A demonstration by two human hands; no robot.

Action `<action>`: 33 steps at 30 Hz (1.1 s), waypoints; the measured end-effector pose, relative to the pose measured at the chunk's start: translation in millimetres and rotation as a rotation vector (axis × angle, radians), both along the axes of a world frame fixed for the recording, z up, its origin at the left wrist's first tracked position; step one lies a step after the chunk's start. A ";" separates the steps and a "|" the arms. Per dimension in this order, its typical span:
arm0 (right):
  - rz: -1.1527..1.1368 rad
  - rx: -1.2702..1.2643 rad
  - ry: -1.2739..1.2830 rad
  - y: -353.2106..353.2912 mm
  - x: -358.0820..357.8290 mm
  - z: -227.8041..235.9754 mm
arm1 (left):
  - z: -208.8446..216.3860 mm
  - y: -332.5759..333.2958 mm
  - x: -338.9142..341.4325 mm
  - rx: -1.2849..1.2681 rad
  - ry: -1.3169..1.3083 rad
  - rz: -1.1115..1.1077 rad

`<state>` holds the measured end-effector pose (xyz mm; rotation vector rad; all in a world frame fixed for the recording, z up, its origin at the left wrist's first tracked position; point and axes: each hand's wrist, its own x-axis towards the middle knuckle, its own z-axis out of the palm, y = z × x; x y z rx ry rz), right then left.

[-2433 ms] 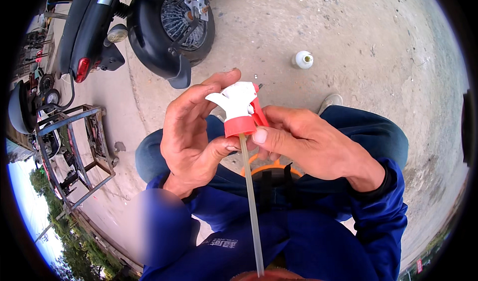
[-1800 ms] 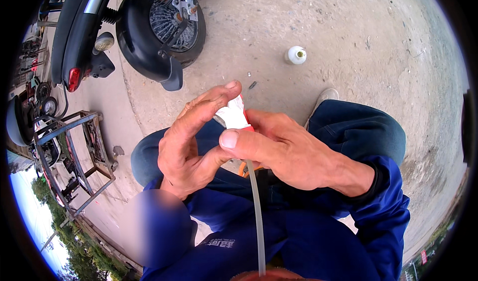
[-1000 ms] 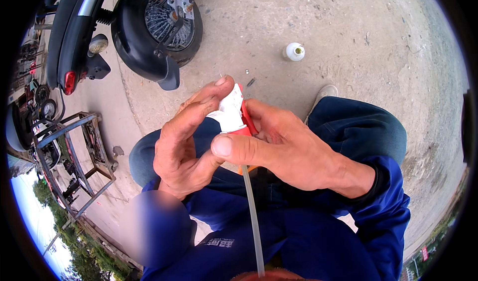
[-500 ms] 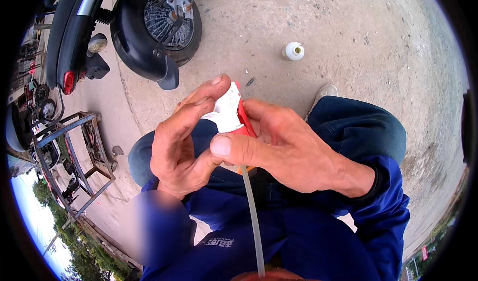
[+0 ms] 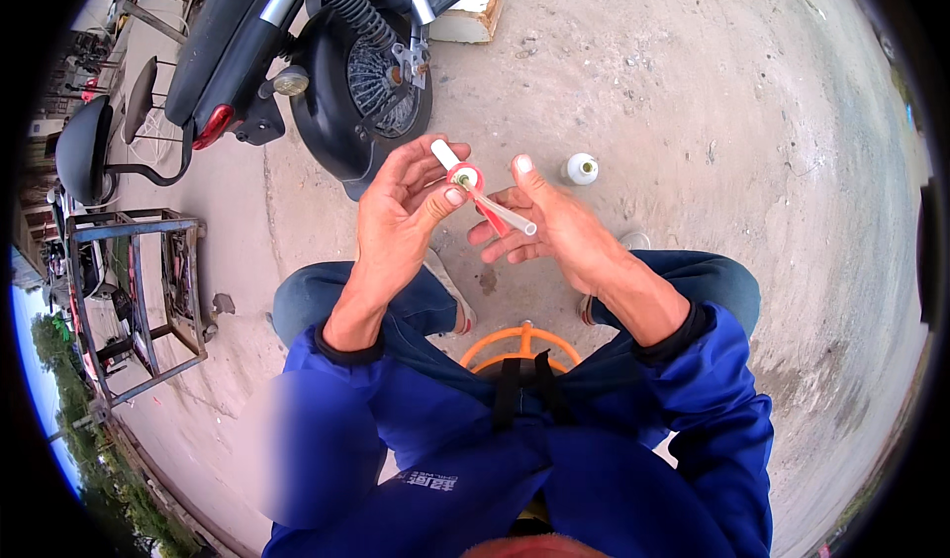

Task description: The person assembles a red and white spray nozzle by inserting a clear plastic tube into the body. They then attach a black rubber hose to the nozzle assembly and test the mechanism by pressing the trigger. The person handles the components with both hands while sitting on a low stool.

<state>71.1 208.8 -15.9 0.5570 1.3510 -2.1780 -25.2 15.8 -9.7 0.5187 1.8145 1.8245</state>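
A red and white trigger spray head (image 5: 464,175) is pinched between the thumb and fingers of my left hand (image 5: 394,217), its collar facing up toward me. Out of the collar runs a translucent dip tube (image 5: 515,218), slanting toward my right palm. My right hand (image 5: 569,227) stays beside it with thumb and fingers spread; its fingers pass behind the tube and red part, and no grip shows. Beyond that hand, a white bottle (image 5: 582,169) stands upright on the ground with its neck uncovered.
A black two-wheeler (image 5: 346,113) with a rear wheel and fender stands at the far left. Nearer on that side is a rusty metal frame (image 5: 139,230). A pale block (image 5: 470,14) lies behind the wheel. Between my knees shows an orange ring-shaped frame (image 5: 524,335).
The spray head has turned so its collar and tube point up at me and has moved farther from my body. My right hand has let go and spread. The view has shifted.
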 end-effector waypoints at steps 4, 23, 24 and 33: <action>-0.150 0.353 0.267 -11.6 7.1 -11.0 | 0.4 -6.0 -0.1 0.004 -0.012 0.059; -0.415 0.403 0.690 -23.9 10.4 -3.7 | -19.3 -9.0 7.5 0.190 -0.319 -0.037; -0.420 0.419 0.721 -26.3 10.7 -2.4 | -19.6 -10.4 5.9 0.201 -0.328 -0.041; -0.444 0.557 0.843 -26.5 9.8 4.6 | -18.1 -6.3 4.8 0.271 -0.395 -0.008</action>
